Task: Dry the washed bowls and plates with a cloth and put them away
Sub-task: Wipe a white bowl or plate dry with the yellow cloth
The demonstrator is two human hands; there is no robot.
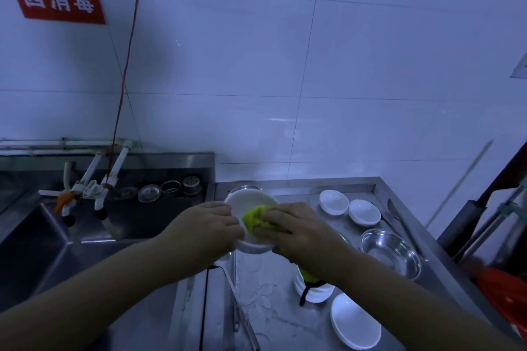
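My left hand [209, 224] grips the left rim of a white plate [247, 202], held tilted above the steel counter [273, 319]. My right hand [296, 225] presses a yellow-green cloth [253, 216] against the plate's face; the rest of the cloth hangs under my wrist. Two small white bowls [334, 202] [364, 211] stand at the back of the counter. A steel bowl [390, 252] sits to their right front. A stack of white plates [316, 292] lies under my right forearm, partly hidden, and one white dish [355, 325] lies at the front.
A steel sink [37, 239] with taps [99, 194] lies to the left, with strainers and lids [171, 188] on its back ledge. A knife [395, 215] lies near the counter's right rim. Water drops wet the counter. Dark poles and a red object [502, 291] stand at the right.
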